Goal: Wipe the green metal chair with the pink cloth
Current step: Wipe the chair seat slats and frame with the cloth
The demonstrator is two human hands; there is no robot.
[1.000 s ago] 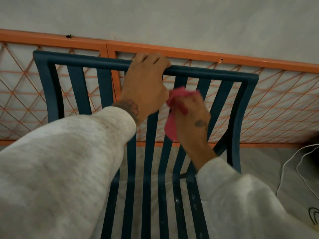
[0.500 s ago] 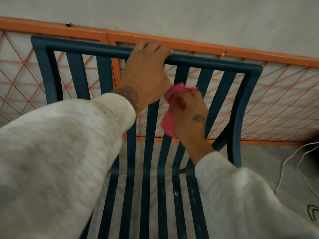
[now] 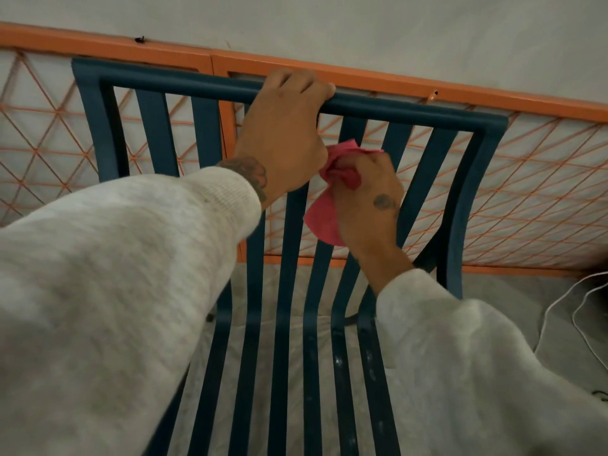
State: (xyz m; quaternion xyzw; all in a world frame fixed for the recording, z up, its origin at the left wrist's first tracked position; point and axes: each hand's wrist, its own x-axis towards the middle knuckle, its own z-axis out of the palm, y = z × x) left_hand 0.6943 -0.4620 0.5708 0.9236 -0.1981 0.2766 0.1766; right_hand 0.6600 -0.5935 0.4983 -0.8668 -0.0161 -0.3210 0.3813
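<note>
The left hand (image 3: 283, 133) grips the green slatted metal chair's (image 3: 158, 133) top rail; the right hand (image 3: 368, 199) clutches the crumpled pink cloth (image 3: 324, 222) against a slat, the orange lattice fence (image 3: 526, 179) just behind.

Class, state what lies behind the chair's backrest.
An orange lattice fence shows between the slats; the left hand gripping the top rail, right hand and pink cloth hide parts.

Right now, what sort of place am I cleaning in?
Probably a plain home room or covered terrace: a slatted metal chair stands before an orange lattice frame against a bare grey wall, with white cables on the pale floor.
</note>
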